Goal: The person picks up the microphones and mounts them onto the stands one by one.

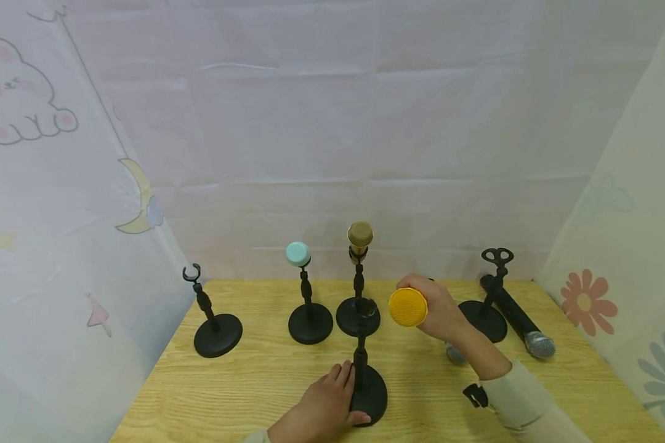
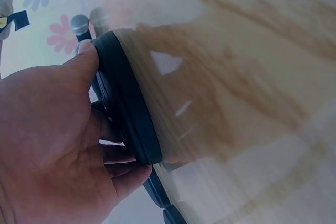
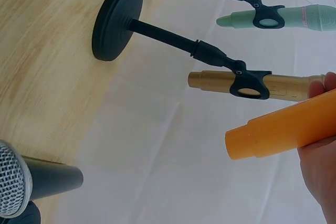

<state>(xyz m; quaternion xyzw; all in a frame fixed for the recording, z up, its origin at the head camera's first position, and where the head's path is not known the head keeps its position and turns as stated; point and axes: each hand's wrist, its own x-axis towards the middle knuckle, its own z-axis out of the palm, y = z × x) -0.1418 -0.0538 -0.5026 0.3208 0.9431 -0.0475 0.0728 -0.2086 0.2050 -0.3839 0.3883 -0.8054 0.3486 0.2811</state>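
My left hand (image 1: 324, 403) holds the round black base of a microphone stand (image 1: 371, 397) at the front of the table. In the left wrist view, the thumb and fingers (image 2: 131, 178) span that base's rim. My right hand (image 1: 435, 311) grips an orange microphone (image 1: 407, 307), raised to the right of this stand, its head toward the head camera. The microphone's tapered tail sticks out of the hand in the right wrist view. Behind stand a gold microphone (image 1: 360, 235) and a mint-green microphone (image 1: 298, 254), each in its own stand's clip.
A stand with a bare clip (image 1: 218, 336) is at the left, and another stand (image 1: 483, 322) at the right. Beside the latter lies a black microphone (image 1: 516, 312) with a silver head. My right forearm partly hides another silver-headed microphone (image 1: 455, 353). Cloth sheets surround the wooden table (image 1: 244, 387).
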